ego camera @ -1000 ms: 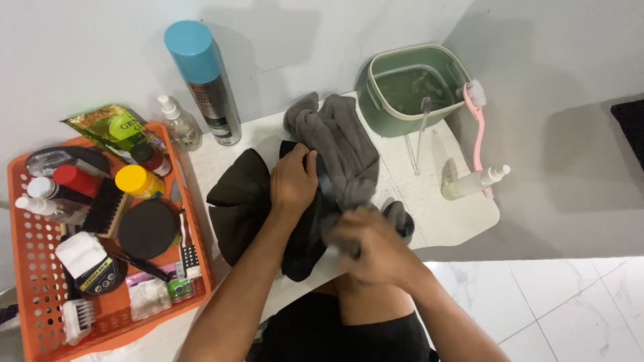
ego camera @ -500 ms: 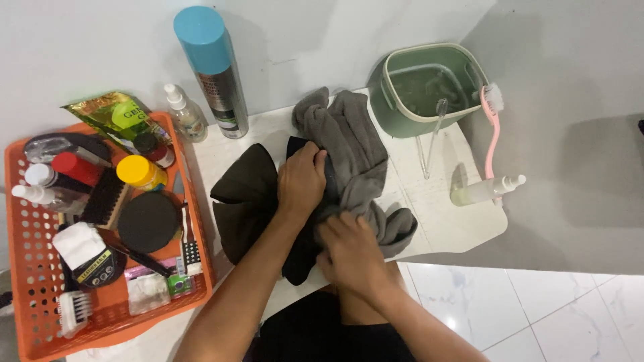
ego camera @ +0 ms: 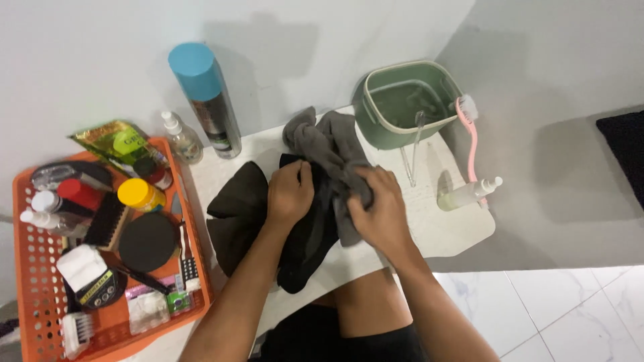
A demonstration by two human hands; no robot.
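A crumpled grey cloth (ego camera: 320, 139) lies over a black cap-like item (ego camera: 243, 201) on a small white table (ego camera: 448, 231). My left hand (ego camera: 290, 192) grips the black item where the cloth meets it. My right hand (ego camera: 380, 209) is closed on the grey cloth and presses it against the black fabric. Part of the black item hangs over the table's front edge, above my knee.
An orange basket (ego camera: 33, 268) at the left holds brushes, tins, bottles and a green packet. A tall spray can with a blue cap (ego camera: 206, 100), a small clear bottle (ego camera: 181, 138), a green tub (ego camera: 409, 100), a pink brush (ego camera: 472, 137) and a lying bottle (ego camera: 469, 194) surround the work.
My right hand has moved up from the front edge onto the grey cloth beside my left hand. The view has shifted slightly.
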